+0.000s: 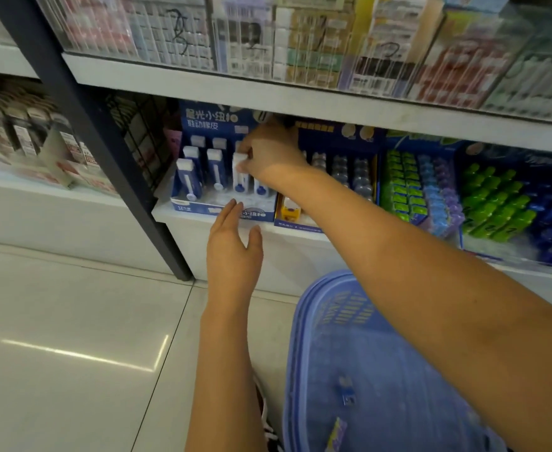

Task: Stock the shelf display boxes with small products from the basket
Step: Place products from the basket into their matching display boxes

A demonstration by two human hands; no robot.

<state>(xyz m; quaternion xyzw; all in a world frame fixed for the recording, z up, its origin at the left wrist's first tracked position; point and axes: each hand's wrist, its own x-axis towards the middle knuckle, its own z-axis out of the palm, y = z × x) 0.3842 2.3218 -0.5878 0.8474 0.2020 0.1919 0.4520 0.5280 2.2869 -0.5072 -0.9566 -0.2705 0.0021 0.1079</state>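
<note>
Low-shelf display box (199, 207) holds eraser (237, 177), top within right hand (269, 151) grip.

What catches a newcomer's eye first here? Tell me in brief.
The right hand pinches a white-and-blue product in the blue display box at centre. Below it the left hand lies open at the box's front, and a blue basket fills the lower right. Bright green packs stand out at far right.

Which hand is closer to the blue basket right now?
Left. The left hand is at the shelf edge above the basket; the right hand reaches deeper, pinching an eraser.
</note>
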